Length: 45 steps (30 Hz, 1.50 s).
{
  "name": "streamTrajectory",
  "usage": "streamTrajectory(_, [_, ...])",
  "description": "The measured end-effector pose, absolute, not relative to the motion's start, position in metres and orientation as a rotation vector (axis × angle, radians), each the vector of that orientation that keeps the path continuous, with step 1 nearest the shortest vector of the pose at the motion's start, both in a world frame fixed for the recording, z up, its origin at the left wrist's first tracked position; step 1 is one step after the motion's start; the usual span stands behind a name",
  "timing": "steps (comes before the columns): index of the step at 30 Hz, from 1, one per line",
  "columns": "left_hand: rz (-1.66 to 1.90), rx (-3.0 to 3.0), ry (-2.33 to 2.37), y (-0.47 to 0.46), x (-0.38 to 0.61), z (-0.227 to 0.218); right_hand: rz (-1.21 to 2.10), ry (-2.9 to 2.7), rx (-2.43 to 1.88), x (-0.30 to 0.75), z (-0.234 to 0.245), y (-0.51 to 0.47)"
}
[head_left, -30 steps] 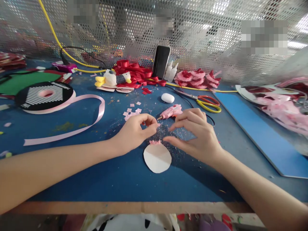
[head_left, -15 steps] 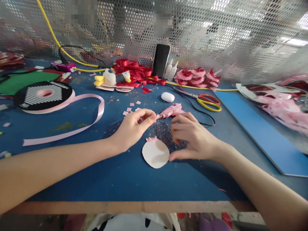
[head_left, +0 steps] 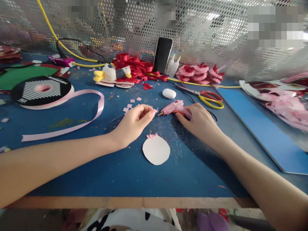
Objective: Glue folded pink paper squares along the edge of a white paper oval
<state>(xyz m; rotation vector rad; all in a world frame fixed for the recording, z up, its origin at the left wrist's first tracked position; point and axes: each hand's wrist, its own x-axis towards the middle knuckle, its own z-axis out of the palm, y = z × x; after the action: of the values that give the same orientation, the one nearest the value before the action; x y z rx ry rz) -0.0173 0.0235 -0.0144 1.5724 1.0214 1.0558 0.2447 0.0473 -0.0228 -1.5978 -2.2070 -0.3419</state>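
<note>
My left hand (head_left: 134, 123) pinches a small pink ribbon piece (head_left: 155, 111) between thumb and fingers, its tip close to the nozzle of a pink glue gun (head_left: 172, 108). My right hand (head_left: 198, 123) lies over the rear of that glue gun, fingers curled onto its handle. A white paper disc (head_left: 156, 149) with a small pink petal (head_left: 152, 136) stuck at its top edge lies on the blue table (head_left: 101, 163) just below both hands.
A pink ribbon spool (head_left: 40, 92) with a loose strip trailing sits at left. Scissors (head_left: 208, 98), a white oval object (head_left: 169, 93), a phone (head_left: 162, 55), red ribbon pile (head_left: 134, 66), pink-red flowers (head_left: 198, 73) and a plush duck (head_left: 112, 73) stand behind. A blue board (head_left: 262, 128) lies right.
My right hand left the disc and moved up and right onto the glue gun. My left hand shifted slightly toward the gun's nozzle, still pinching the pink piece.
</note>
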Motion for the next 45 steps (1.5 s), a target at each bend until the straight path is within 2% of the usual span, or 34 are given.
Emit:
streamTrajectory(5, [1.09, 1.49, 1.004, 0.025, -0.019, -0.018, -0.375, -2.171, -1.658, 0.242, -0.009, 0.044])
streamTrajectory(10, [1.128, 1.462, 1.014, 0.026, -0.02, -0.02, -0.165, -2.346, -1.371, 0.242, 0.008, 0.04])
streamTrajectory(15, [1.123, 1.481, 1.039, 0.026, -0.019, -0.019, -0.158, -2.46, -1.189, 0.24, 0.009, 0.039])
streamTrajectory(45, [1.105, 1.439, 0.949, 0.025, -0.017, -0.017, -0.206, -2.517, -1.083, 0.242, 0.006, 0.042])
